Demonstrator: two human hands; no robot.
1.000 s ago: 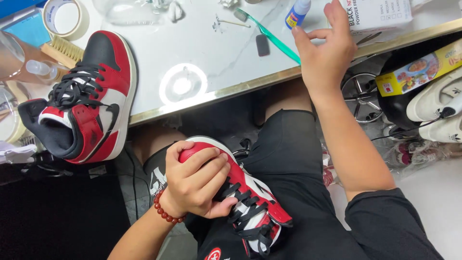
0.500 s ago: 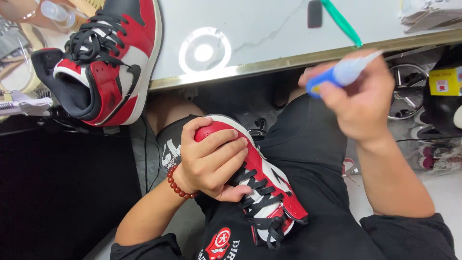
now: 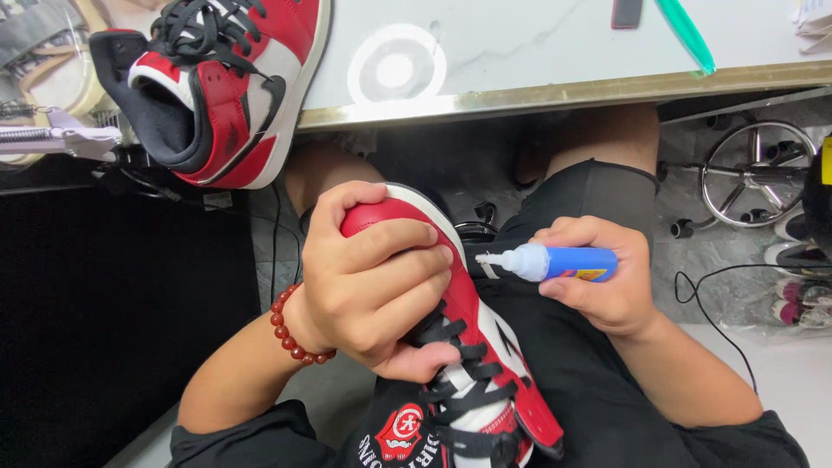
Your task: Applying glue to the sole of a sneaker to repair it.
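On my lap lies a red, white and black high-top sneaker point(image 3: 485, 364), toe pointing away from me. My left hand point(image 3: 373, 286) wraps over its red toe cap and grips it. My right hand point(image 3: 607, 277) holds a small blue glue bottle point(image 3: 555, 263) sideways, its white nozzle pointing left, close to the sneaker's side just past my left fingertips. I cannot tell whether the nozzle touches the shoe. A red bead bracelet point(image 3: 295, 334) circles my left wrist.
The matching sneaker point(image 3: 217, 87) sits on the white marble-look table point(image 3: 537, 52) at upper left, overhanging its brass-edged front. A teal-handled tool point(image 3: 685, 35) lies on the table at upper right. A chrome stool base point(image 3: 754, 173) and a black cable point(image 3: 719, 295) are on the floor right.
My right hand came down from the table with the blue bottle and turned its nozzle toward the sneaker on my lap. My left hand kept its grip on the toe.
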